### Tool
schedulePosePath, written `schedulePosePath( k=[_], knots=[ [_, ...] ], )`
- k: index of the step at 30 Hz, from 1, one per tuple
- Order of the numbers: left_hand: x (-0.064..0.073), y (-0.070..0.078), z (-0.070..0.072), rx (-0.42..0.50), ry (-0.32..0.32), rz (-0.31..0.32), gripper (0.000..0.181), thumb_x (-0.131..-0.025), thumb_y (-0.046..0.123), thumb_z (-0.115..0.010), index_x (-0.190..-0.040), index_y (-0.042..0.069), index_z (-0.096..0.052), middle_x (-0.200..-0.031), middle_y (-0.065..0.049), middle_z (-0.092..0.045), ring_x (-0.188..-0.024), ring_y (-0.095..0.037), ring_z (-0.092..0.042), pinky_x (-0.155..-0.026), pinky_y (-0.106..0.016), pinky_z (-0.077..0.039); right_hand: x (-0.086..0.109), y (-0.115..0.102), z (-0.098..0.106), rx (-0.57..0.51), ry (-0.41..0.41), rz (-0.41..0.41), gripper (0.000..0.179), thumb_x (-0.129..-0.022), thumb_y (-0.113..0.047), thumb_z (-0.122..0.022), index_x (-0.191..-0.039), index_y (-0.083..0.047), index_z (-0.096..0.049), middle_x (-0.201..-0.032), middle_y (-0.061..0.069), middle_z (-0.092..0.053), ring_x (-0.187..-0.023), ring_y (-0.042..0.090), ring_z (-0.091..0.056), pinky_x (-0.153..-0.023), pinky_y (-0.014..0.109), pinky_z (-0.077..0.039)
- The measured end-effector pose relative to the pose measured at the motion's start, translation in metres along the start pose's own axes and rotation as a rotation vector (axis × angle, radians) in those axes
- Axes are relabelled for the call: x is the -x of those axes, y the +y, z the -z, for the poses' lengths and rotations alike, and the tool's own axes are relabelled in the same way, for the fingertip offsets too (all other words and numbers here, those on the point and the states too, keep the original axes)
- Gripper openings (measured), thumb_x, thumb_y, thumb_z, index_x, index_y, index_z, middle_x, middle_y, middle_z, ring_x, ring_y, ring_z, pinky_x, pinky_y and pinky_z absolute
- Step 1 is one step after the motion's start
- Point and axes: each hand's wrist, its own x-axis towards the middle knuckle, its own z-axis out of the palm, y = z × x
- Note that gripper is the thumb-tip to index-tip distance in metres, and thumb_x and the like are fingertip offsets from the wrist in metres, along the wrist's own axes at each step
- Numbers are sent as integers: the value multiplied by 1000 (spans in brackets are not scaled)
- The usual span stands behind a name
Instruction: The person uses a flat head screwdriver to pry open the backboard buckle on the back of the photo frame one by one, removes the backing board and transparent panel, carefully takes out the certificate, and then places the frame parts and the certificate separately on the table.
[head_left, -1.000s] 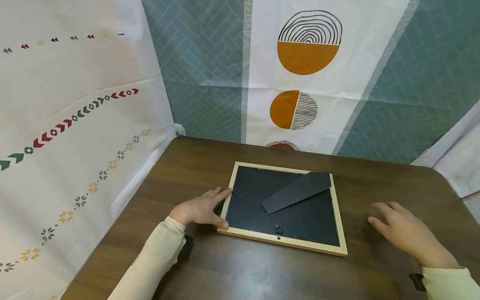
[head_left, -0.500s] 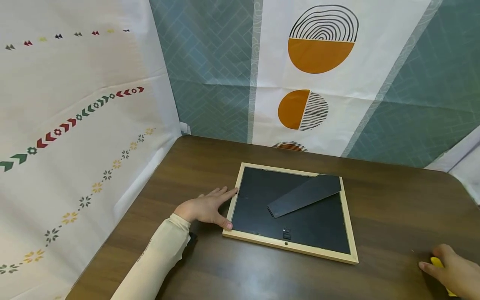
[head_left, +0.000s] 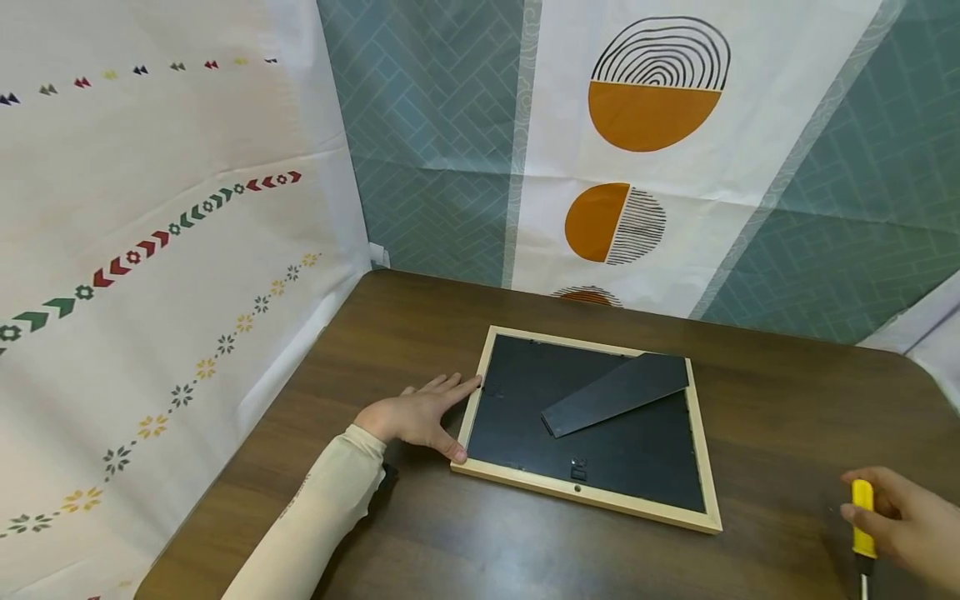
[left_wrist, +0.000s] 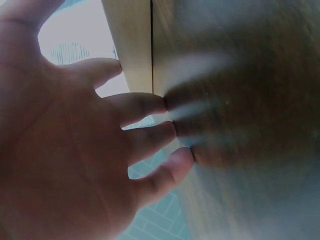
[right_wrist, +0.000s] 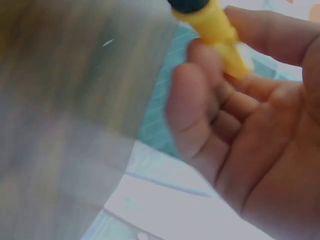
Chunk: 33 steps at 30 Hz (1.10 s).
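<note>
A picture frame (head_left: 592, 498) with a pale wood border lies back side up on the table, its black backing (head_left: 525, 392) showing. A black easel stand (head_left: 618, 392) lies slantwise across that backing. My left hand (head_left: 411, 421) rests with spread, straight fingers at the frame's left edge, thumb at the near left corner. In the left wrist view, its other fingertips touch the table. Off to the right, my right hand (head_left: 903, 521) pinches the yellow handle of a screwdriver (head_left: 864, 517) between thumb and fingers. Its metal shaft points down and runs out of the head view.
The brown wooden table (head_left: 780, 417) extends around the frame. A white patterned cloth (head_left: 172, 250) hangs along the left side, and a teal and white curtain (head_left: 442, 208) hangs behind the far edge.
My right hand has moved right and toward me and picked up the screwdriver, turning it handle up. My left hand stays on the frame. The head view has shifted slightly.
</note>
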Motion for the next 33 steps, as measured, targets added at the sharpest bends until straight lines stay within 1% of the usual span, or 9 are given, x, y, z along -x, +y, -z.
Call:
schedulePosePath(
  k=[4, 7, 10, 12, 15, 18, 21, 26, 33],
  knots=[
    [-3, 3, -4, -3, 23, 11, 102, -85, 56, -76, -164, 30, -16, -168, -13, -10, -153, -33, -3, -112, -71, -7, -1, -12, 3, -270, 190, 101, 34, -99, 6, -59, -112, -25, -62, -66, 1, -49, -47, 14, -46, -40, 26, -41],
    [-7, 4, -8, 7, 64, 10, 89, -94, 53, -68, -163, 27, -20, -167, -12, -15, -153, -34, -6, -111, -72, -9, -8, -18, 6, -552, 240, 194, 43, -98, 14, -55, -103, -28, -65, -74, -1, -60, -53, 12, -58, -45, 26, -51],
    [-11, 4, -11, 28, 118, 9, 81, -96, 44, -69, -161, 21, -26, -165, -8, -23, -153, -34, -10, -111, -71, -11, -16, -23, 3, -920, 164, 270, 34, -99, 18, -47, -104, -9, -68, -88, 3, -68, -68, 19, -71, -59, 30, -58],
    [-13, 5, -13, 39, 150, 9, 80, -94, 39, -72, -159, 18, -30, -163, -6, -29, -152, -34, -11, -111, -70, -12, -22, -25, -4, -1175, 48, 297, 33, -101, 18, -40, -107, 1, -66, -97, 9, -70, -80, 26, -74, -70, 33, -59],
    [-14, 6, -15, 55, 179, 15, 79, -92, 36, -76, -156, 16, -34, -160, -6, -35, -152, -34, -14, -112, -68, -14, -28, -29, -18, -1370, -151, 291, 39, -104, 16, -30, -113, 2, -66, -108, 13, -70, -95, 32, -73, -85, 37, -56],
    [-16, 9, -16, 69, 196, 24, 79, -91, 36, -78, -154, 14, -36, -158, -8, -38, -151, -33, -18, -113, -64, -16, -32, -35, -33, -1409, -303, 266, 41, -107, 11, -27, -117, -1, -65, -113, 12, -69, -103, 33, -71, -91, 39, -54],
    [-17, 15, -17, 67, 219, 27, 78, -90, 36, -79, -152, 12, -38, -156, -9, -41, -148, -31, -28, -113, -61, -18, -34, -44, -43, -1405, -376, 258, 41, -108, 9, -27, -118, -4, -65, -115, 10, -68, -105, 33, -70, -94, 42, -53],
    [-20, 24, -19, 25, 245, 25, 79, -88, 38, -80, -150, 9, -40, -153, -11, -44, -136, -30, -47, -112, -59, -23, -37, -54, -49, -1401, -409, 276, 41, -108, 8, -27, -119, -4, -65, -114, 8, -67, -106, 31, -70, -95, 43, -52],
    [-22, 28, -22, -28, 286, 42, 77, -86, 42, -82, -145, 9, -45, -148, -14, -50, -128, -31, -54, -111, -57, -27, -38, -58, -51, -1424, -428, 292, 42, -108, 8, -27, -122, -4, -64, -116, 8, -65, -106, 31, -69, -95, 42, -52]
  ],
)
